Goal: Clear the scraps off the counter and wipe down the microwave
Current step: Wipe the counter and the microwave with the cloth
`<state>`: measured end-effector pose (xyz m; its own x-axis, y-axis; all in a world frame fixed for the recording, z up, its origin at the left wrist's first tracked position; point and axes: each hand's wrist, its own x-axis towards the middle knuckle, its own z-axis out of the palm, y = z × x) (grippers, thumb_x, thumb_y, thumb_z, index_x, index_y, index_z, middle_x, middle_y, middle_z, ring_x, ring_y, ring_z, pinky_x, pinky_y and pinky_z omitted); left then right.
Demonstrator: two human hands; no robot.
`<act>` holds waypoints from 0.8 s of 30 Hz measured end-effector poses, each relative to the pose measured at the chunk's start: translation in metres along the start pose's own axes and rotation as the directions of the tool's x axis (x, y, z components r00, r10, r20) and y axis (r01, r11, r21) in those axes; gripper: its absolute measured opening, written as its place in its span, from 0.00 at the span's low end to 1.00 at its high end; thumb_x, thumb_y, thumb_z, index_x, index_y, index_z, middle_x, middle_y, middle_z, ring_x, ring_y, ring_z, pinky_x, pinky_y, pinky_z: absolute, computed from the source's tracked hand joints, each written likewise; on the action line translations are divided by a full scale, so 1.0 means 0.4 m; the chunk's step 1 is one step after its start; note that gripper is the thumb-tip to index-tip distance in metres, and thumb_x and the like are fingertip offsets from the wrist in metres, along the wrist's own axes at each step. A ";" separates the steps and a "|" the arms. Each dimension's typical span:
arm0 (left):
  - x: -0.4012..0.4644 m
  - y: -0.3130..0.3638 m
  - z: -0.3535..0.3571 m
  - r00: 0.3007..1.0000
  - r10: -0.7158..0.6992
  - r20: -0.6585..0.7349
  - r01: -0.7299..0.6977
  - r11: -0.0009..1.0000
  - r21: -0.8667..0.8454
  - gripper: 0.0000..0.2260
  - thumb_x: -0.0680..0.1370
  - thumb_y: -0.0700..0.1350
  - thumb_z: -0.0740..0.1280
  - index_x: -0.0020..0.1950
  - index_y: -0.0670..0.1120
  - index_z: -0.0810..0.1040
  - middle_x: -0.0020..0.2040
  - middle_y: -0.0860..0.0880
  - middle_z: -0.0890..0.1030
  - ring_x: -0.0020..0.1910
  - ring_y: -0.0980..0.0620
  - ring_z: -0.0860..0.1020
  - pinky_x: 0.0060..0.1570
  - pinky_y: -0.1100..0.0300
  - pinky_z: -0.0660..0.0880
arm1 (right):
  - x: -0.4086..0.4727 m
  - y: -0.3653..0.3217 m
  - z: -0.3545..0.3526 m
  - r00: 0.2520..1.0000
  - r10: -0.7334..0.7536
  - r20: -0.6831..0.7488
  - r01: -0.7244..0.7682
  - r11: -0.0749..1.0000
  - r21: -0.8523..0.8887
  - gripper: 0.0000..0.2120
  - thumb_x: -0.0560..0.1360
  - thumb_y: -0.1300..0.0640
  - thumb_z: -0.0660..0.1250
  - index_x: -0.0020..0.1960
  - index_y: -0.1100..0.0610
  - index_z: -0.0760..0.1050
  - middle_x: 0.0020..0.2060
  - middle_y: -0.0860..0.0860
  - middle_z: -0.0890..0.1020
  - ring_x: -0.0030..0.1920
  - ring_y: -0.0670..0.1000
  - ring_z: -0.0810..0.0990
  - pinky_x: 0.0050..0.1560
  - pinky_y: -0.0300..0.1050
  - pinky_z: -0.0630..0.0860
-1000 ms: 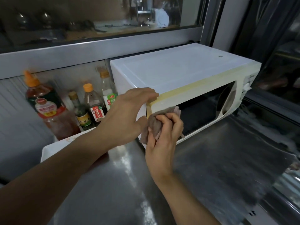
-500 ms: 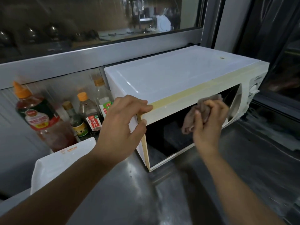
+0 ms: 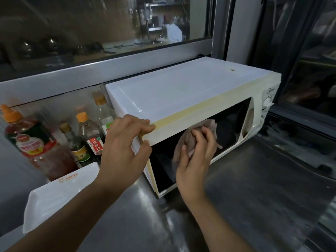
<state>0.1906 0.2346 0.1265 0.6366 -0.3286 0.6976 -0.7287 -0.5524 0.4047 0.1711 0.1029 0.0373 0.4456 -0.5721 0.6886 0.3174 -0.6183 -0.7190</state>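
Stainless steel tabletop [image 3: 254, 188] fills the near part of the view, shiny and with dull smears. On its left side lies a white rectangular tray [image 3: 54, 200]. Further in, the left hand [image 3: 123, 153] grasps the front left corner of the white microwave [image 3: 181, 91], fingers on top and thumb under the yellowed front edge. The right hand [image 3: 196, 160] holds a crumpled pinkish-grey cloth [image 3: 201, 131] and presses it on the dark door glass. Beside the microwave, to the left, four sauce bottles [image 3: 36, 142] stand against the wall. Behind everything runs a grey metal sill [image 3: 91, 73] with a dark window [image 3: 91, 24] above it.
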 end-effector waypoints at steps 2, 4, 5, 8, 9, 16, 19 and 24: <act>0.000 0.002 0.010 1.000 -0.001 -0.025 0.001 1.000 0.005 0.12 0.68 0.36 0.64 0.48 0.41 0.81 0.49 0.48 0.79 0.51 0.51 0.75 0.53 0.55 0.69 | 0.056 0.046 -0.017 0.999 0.026 -0.019 -0.027 0.999 -0.032 0.18 0.73 0.70 0.61 0.63 0.65 0.69 0.68 0.60 0.64 0.71 0.57 0.61 0.72 0.40 0.56; -0.001 -0.001 0.019 0.999 0.006 -0.047 -0.006 1.000 0.009 0.11 0.69 0.39 0.61 0.47 0.40 0.80 0.48 0.48 0.79 0.51 0.54 0.73 0.52 0.58 0.68 | 0.137 0.099 -0.041 0.994 0.090 -0.060 -0.095 0.992 -0.086 0.20 0.73 0.71 0.60 0.64 0.67 0.67 0.69 0.61 0.63 0.72 0.59 0.60 0.73 0.45 0.56; -0.002 -0.003 0.022 0.999 0.011 -0.053 -0.011 1.000 0.009 0.12 0.69 0.41 0.60 0.48 0.39 0.80 0.49 0.48 0.79 0.51 0.55 0.72 0.53 0.60 0.67 | 0.174 0.122 -0.054 0.991 0.113 -0.073 -0.121 0.986 -0.118 0.21 0.72 0.72 0.59 0.65 0.67 0.66 0.70 0.61 0.63 0.72 0.59 0.60 0.73 0.44 0.56; -0.008 -0.008 0.026 0.997 0.041 -0.066 -0.040 0.999 0.013 0.13 0.70 0.41 0.60 0.48 0.39 0.80 0.49 0.47 0.79 0.52 0.55 0.72 0.55 0.65 0.66 | 0.249 0.171 -0.088 0.990 0.114 -0.079 -0.127 0.972 -0.196 0.23 0.69 0.72 0.58 0.65 0.67 0.65 0.69 0.60 0.63 0.70 0.57 0.62 0.68 0.32 0.55; -0.007 -0.008 0.026 0.997 0.045 -0.066 -0.043 0.999 0.020 0.13 0.70 0.41 0.60 0.48 0.38 0.80 0.49 0.46 0.79 0.52 0.53 0.72 0.55 0.65 0.65 | 0.264 0.182 -0.095 0.992 0.104 -0.075 -0.118 0.970 -0.212 0.23 0.69 0.72 0.57 0.64 0.67 0.65 0.69 0.60 0.64 0.70 0.57 0.63 0.68 0.33 0.55; -0.012 -0.014 0.038 0.994 0.055 -0.099 -0.052 0.998 0.032 0.11 0.69 0.38 0.60 0.47 0.39 0.79 0.49 0.47 0.78 0.52 0.49 0.73 0.56 0.64 0.65 | 0.288 0.234 -0.109 0.995 0.057 -0.086 -0.077 0.967 -0.241 0.21 0.70 0.71 0.57 0.63 0.66 0.66 0.68 0.61 0.64 0.71 0.57 0.61 0.67 0.29 0.51; -0.015 -0.014 0.042 0.992 0.051 -0.119 -0.047 0.998 0.038 0.12 0.69 0.36 0.60 0.49 0.39 0.79 0.50 0.47 0.78 0.52 0.46 0.74 0.56 0.65 0.65 | 0.228 0.279 -0.103 0.991 0.113 -0.069 -0.127 0.960 -0.249 0.21 0.71 0.70 0.59 0.64 0.66 0.66 0.68 0.61 0.65 0.70 0.58 0.62 0.69 0.36 0.55; -0.018 -0.009 0.044 0.991 0.038 -0.126 -0.033 0.998 0.044 0.13 0.69 0.32 0.61 0.50 0.40 0.79 0.50 0.46 0.78 0.53 0.46 0.74 0.56 0.64 0.66 | 0.115 0.346 -0.111 0.961 0.274 0.039 -0.254 0.930 -0.266 0.21 0.70 0.75 0.59 0.63 0.70 0.65 0.68 0.63 0.64 0.69 0.60 0.63 0.66 0.33 0.53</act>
<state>0.1930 0.2258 0.1096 0.5713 -0.2506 0.7816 -0.7376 -0.5744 0.3550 0.1982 -0.0330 -0.0265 0.5481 -0.6977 0.4614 -0.0405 -0.5731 -0.8185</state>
